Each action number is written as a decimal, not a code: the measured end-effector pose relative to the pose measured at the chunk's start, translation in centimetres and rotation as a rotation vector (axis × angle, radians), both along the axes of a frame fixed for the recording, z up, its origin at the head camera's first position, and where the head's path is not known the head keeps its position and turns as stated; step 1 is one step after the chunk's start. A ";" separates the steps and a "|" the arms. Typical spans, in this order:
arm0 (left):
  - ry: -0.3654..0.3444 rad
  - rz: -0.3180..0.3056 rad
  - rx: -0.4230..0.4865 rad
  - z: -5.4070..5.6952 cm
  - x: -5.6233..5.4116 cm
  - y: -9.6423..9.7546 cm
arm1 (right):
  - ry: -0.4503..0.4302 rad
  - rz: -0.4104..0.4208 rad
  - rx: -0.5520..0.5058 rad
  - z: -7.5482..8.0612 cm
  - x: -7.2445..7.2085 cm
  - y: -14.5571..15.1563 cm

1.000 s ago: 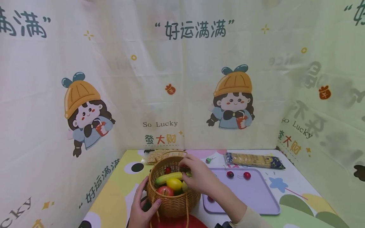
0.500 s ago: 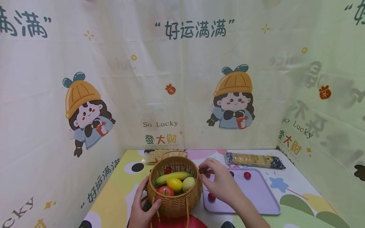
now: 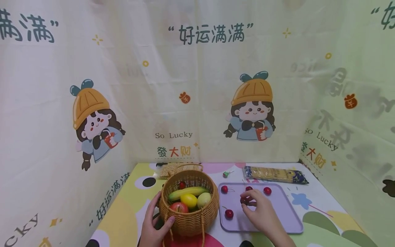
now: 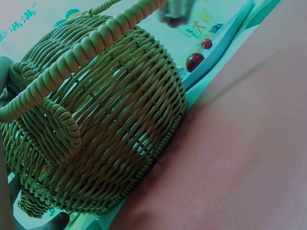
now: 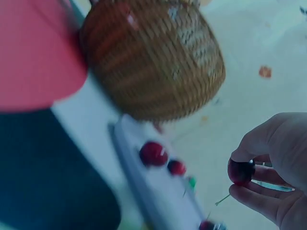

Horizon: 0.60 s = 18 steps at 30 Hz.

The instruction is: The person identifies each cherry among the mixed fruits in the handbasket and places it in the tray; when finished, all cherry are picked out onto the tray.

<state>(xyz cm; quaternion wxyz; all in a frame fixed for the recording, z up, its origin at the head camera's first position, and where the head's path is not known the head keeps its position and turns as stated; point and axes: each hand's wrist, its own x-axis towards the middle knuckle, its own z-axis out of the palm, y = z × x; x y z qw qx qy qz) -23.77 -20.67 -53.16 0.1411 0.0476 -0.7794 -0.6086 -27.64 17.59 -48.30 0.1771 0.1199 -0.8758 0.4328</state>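
Observation:
A round wicker basket [image 3: 191, 219] stands at the front, holding a banana-like yellow-green fruit [image 3: 185, 193], a lemon [image 3: 189, 200], a red apple [image 3: 179, 207], a pale green round fruit [image 3: 204, 200] and a small red fruit [image 3: 182, 185]. My left hand [image 3: 155, 219] grips its left side, thumb toward the front. Over the purple tray [image 3: 277, 216], my right hand [image 3: 262, 209] pinches a dark cherry [image 5: 241, 171] between thumb and fingers; its stem hangs down in the right wrist view. Several other cherries lie on the tray, one cherry [image 3: 229, 214] near its left edge.
Behind the tray lies a long packet of noodles [image 3: 276, 174], with a small green item [image 3: 226, 174] left of it. A clear bag of beige pieces [image 3: 168, 169] is behind the basket. Printed curtains [image 3: 197, 103] enclose the table.
My right hand has moved from inside the basket out to the right, over the tray, with the dark cherry in its fingers. The left hand and basket have stayed put.

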 end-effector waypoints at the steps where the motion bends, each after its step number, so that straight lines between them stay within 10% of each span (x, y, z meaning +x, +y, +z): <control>1: 0.001 -0.001 0.000 0.0 0.0 0.0 | -0.015 -0.016 0.013 -0.4 0.1 0.5; 18: 0.012 -0.003 -0.006 -0.3 0.0 -0.1 | -0.200 -0.102 0.226 -3.8 -0.3 3.7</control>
